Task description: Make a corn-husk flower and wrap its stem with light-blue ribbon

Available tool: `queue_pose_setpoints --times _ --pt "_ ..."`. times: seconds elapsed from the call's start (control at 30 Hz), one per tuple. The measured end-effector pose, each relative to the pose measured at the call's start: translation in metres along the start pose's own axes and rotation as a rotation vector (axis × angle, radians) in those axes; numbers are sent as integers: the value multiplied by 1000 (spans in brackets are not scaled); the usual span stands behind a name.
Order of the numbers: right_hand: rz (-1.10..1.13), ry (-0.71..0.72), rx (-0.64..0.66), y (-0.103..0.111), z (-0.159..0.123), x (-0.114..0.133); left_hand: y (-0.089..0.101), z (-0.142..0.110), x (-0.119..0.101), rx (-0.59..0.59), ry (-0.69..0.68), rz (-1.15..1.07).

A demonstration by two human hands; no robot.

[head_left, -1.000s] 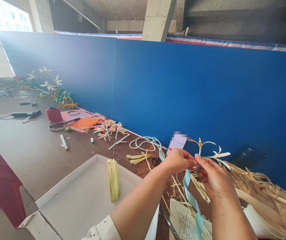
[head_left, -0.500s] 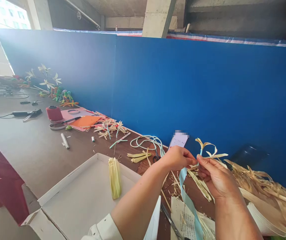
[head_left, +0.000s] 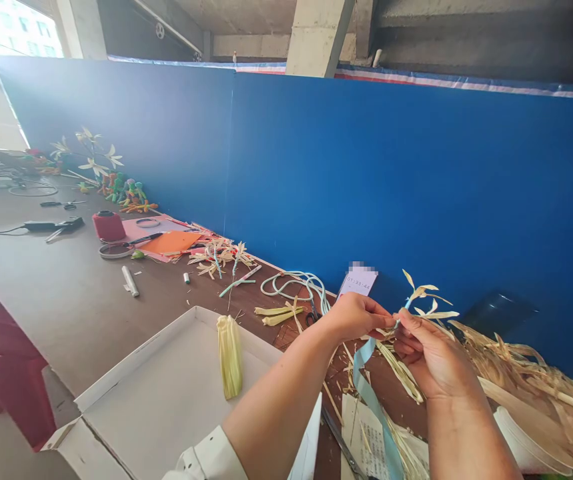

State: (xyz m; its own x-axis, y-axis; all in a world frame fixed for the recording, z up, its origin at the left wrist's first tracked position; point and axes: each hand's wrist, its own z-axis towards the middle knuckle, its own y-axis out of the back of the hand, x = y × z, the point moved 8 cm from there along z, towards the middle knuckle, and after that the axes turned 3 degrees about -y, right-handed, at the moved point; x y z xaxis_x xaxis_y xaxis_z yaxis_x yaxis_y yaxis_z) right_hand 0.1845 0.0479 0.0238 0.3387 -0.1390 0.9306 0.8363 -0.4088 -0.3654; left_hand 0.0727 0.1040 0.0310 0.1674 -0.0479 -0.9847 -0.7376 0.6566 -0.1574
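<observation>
Between the fingertips of my right hand (head_left: pixel 429 350) is the stem of a dried-husk flower (head_left: pixel 420 292), its pale petals spreading above the thumb. Light blue wrapping shows on the stem just under the petals. My left hand (head_left: pixel 359 315) is closed in a pinch right beside it, on a light blue tape strip (head_left: pixel 377 403) that hangs down towards the table's near side. The lower stem and the exact grip points are hidden by the fingers.
A shallow white box lid (head_left: pixel 156 400) holds a folded green husk (head_left: pixel 229 357). Scissors (head_left: pixel 341 443) lie on printed paper. At right, dried husks (head_left: pixel 531 367) fill a white bowl (head_left: pixel 531 447). A phone (head_left: pixel 359 280) leans against the blue partition (head_left: pixel 416 167). Finished flowers (head_left: pixel 216 253) lie further left.
The flower has turned in my fingers, so its petals point in different directions. The hanging blue tape has swung slightly left. Both hands stay nearly in place.
</observation>
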Motion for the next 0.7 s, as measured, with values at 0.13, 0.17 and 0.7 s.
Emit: queue_pose_setpoints --times 0.13,0.17,0.7 --pt "56 -7 -4 -4 2 -3 -4 1 2 1 -11 -205" --pt "73 -5 -13 -4 2 -4 -4 2 3 3 -14 -239" --pt "-19 108 -136 3 1 4 -13 6 11 21 0 -387"
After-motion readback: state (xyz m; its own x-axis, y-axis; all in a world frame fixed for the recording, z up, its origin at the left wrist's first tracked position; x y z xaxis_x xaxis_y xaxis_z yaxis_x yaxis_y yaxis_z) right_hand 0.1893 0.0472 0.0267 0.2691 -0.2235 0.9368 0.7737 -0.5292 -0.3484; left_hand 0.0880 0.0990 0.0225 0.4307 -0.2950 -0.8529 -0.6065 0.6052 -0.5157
